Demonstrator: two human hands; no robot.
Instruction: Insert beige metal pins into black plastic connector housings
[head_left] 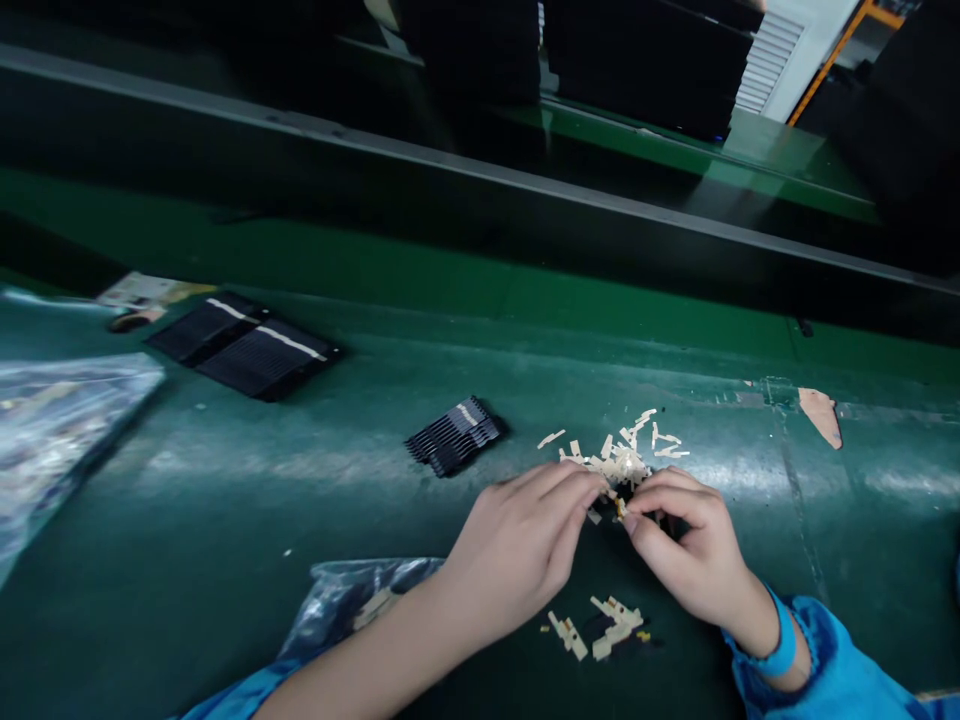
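Near a loose pile of small cream-coloured pieces (619, 462), my left hand (529, 530) and my right hand (686, 530) meet fingertip to fingertip. The right thumb and fingers pinch a small cream and yellowish piece (621, 507). My left fingers are pressed together at its other side; what they hold, if anything, is hidden by the fingertips. Below the hands lie a cream part (568, 636) and a cluster of similar cream parts (619, 625), with tiny yellow bits beside them.
Left of the pile sits a stack of black comb-like strips (454, 437); larger black ribbed panels (244, 345) lie farther left. A clear bag (360, 600) is beside my left forearm, another bag (60, 430) at the far left. A brownish scrap (820, 417) lies at right.
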